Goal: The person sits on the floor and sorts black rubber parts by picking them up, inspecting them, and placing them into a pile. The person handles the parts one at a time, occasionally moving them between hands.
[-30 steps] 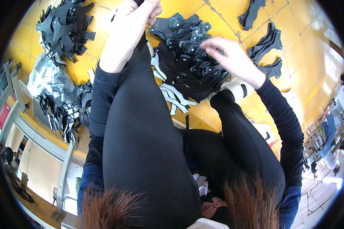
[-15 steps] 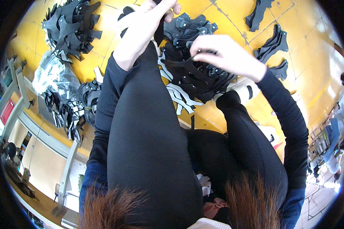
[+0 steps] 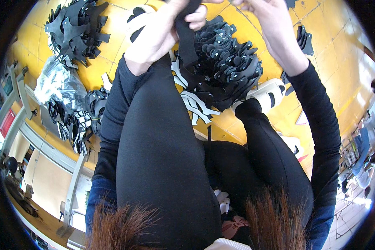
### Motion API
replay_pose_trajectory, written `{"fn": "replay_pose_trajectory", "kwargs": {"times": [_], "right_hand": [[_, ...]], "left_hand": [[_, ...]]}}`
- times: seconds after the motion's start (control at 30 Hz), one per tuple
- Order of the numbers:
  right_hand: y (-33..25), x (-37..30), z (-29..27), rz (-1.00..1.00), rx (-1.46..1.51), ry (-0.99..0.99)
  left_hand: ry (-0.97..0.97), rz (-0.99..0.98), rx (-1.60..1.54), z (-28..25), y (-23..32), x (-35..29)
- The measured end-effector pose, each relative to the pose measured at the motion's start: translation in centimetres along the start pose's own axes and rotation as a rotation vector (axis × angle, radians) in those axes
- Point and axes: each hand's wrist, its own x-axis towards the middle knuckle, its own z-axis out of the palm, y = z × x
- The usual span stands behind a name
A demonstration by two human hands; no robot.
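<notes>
My left hand (image 3: 158, 37) is closed around black flat cut-out pieces (image 3: 188, 46) above my left leg. They look like fabric or foam, and the held strip hangs down in front of the pile. My right hand (image 3: 275, 29) is raised to the right of it near the top edge. Its fingers bend leftward, partly cut off by the edge, and nothing shows between them. Between my feet lies a heap of similar black pieces (image 3: 229, 58) in overlapping rows, with small light marks. White strip-like pieces (image 3: 196, 107) lie at its near side.
Another stack of black pieces (image 3: 77, 29) sits at the far left on the yellow tiled floor (image 3: 116, 16). Below it are a clear plastic bag (image 3: 60, 81) and tied bundles (image 3: 95, 104). A small stack (image 3: 305, 40) lies right. A metal frame (image 3: 50, 143) stands left.
My right hand has risen from the heap toward the upper right. My left hand has shifted slightly, and a black strip now hangs longer from it.
</notes>
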Motion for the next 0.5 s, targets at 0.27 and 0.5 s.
{"fn": "replay_pose_trajectory", "kwargs": {"times": [0.27,0.5], "right_hand": [[4.9,-12.5,3.1,0.091,-0.641,-0.93],[8.8,-15.7,2.5,0.176,-0.756,-0.908]], "left_hand": [[0.14,-0.005,-0.162,-1.4,-0.8,0.1],[0.186,-0.039,-0.058,-2.0,-0.9,-0.4]]}}
